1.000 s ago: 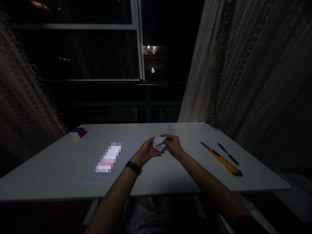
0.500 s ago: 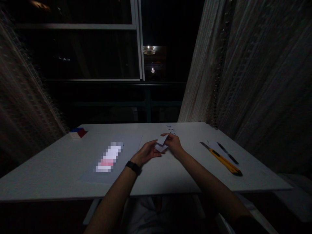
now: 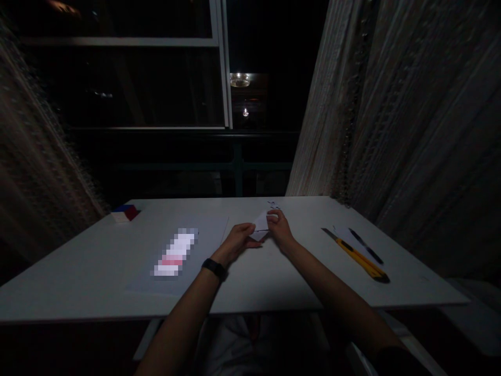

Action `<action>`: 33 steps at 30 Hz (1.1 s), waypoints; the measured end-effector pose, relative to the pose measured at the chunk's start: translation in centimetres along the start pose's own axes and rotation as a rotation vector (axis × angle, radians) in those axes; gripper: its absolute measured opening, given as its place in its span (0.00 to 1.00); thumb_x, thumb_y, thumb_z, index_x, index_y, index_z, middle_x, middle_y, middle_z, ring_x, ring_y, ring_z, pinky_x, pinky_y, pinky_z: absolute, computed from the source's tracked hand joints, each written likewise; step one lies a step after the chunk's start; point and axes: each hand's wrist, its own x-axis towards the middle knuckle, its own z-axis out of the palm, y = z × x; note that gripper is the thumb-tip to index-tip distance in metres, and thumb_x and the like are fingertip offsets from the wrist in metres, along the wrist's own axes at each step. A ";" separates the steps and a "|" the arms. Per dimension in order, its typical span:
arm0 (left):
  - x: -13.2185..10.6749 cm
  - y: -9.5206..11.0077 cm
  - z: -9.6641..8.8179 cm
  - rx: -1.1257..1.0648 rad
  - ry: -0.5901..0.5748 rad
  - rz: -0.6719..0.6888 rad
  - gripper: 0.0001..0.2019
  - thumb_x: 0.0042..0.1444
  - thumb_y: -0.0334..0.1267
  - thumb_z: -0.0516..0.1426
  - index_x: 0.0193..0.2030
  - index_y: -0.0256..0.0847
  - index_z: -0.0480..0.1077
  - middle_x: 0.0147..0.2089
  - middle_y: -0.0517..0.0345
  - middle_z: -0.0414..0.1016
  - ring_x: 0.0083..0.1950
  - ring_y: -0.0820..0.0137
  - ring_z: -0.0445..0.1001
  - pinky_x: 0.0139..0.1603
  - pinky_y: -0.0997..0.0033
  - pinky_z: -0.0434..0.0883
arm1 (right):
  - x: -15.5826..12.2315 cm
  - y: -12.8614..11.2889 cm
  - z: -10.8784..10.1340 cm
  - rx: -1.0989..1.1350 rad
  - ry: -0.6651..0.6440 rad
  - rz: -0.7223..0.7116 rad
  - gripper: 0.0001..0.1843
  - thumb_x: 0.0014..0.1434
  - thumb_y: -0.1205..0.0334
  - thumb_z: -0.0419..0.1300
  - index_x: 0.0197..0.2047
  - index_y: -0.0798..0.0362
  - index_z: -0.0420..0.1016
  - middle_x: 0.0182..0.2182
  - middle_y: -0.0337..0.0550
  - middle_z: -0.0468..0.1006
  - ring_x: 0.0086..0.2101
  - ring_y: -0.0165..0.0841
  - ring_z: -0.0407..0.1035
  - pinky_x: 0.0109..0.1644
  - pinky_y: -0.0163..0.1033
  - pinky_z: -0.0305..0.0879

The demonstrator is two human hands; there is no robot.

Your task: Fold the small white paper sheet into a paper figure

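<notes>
Above the middle of the white table (image 3: pixel 270 287), a small folded piece of white paper (image 3: pixel 261 221) is held between both hands. My left hand (image 3: pixel 238 240), with a dark band on its wrist, is closed on the paper's left side, thumb on top and fingers beneath. My right hand (image 3: pixel 279 228) pinches the right edge, its index finger curled over the top. A dark line crosses the paper where its layers meet. Part of the paper is hidden behind the fingers. Just beyond the hands lie small white scraps with dark marks (image 3: pixel 274 204).
A yellow utility knife (image 3: pixel 362 261), blade out, lies right of my right forearm, beside a dark pen (image 3: pixel 366 245) on a paper strip. To the left are a lit, blurred-out phone (image 3: pixel 176 253) on a large paper sheet (image 3: pixel 136 282) and a coloured cube (image 3: pixel 124 213).
The paper's raised flap has tilted, and its layers sit closer together. My right hand's fingers have shifted along its right edge; my left hand has barely moved.
</notes>
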 end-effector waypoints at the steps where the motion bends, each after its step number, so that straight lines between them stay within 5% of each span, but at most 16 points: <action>1: 0.0 0.0 0.0 0.000 0.025 0.022 0.11 0.51 0.38 0.58 0.36 0.29 0.71 0.35 0.45 0.74 0.33 0.66 0.75 0.35 0.64 0.75 | 0.1 0.0 -0.1 -0.017 0.007 -0.015 0.17 0.37 0.59 0.63 0.33 0.50 0.65 0.22 0.34 0.72 0.23 0.30 0.67 0.28 0.34 0.62; 3: 0.1 0.0 0.0 0.010 0.078 0.063 0.11 0.51 0.38 0.58 0.35 0.30 0.72 0.33 0.47 0.74 0.31 0.69 0.74 0.35 0.66 0.75 | 0.1 0.0 -0.1 -0.081 -0.015 -0.034 0.14 0.40 0.54 0.63 0.27 0.52 0.67 0.19 0.34 0.71 0.23 0.30 0.66 0.28 0.34 0.61; 9: 0.5 -0.3 -0.1 0.134 0.145 0.150 0.12 0.47 0.41 0.60 0.32 0.30 0.73 0.30 0.51 0.74 0.28 0.71 0.72 0.30 0.71 0.73 | -0.1 -0.1 0.1 -0.069 -0.097 0.031 0.25 0.47 0.40 0.56 0.21 0.55 0.71 0.19 0.40 0.73 0.25 0.33 0.67 0.31 0.37 0.62; 22: 0.3 0.0 0.1 0.312 0.238 0.240 0.08 0.45 0.36 0.59 0.28 0.32 0.75 0.24 0.56 0.73 0.25 0.72 0.68 0.25 0.77 0.63 | -0.3 -0.5 0.2 -0.316 -0.033 -0.306 0.15 0.49 0.50 0.59 0.27 0.53 0.77 0.32 0.44 0.77 0.36 0.35 0.69 0.44 0.40 0.63; 33: 0.5 -0.3 -0.1 0.382 0.212 0.272 0.11 0.48 0.40 0.57 0.26 0.32 0.72 0.23 0.56 0.70 0.25 0.72 0.67 0.23 0.76 0.65 | -0.3 -0.2 0.2 -0.407 -0.046 -0.355 0.16 0.54 0.50 0.54 0.30 0.52 0.77 0.35 0.45 0.76 0.39 0.35 0.68 0.43 0.39 0.63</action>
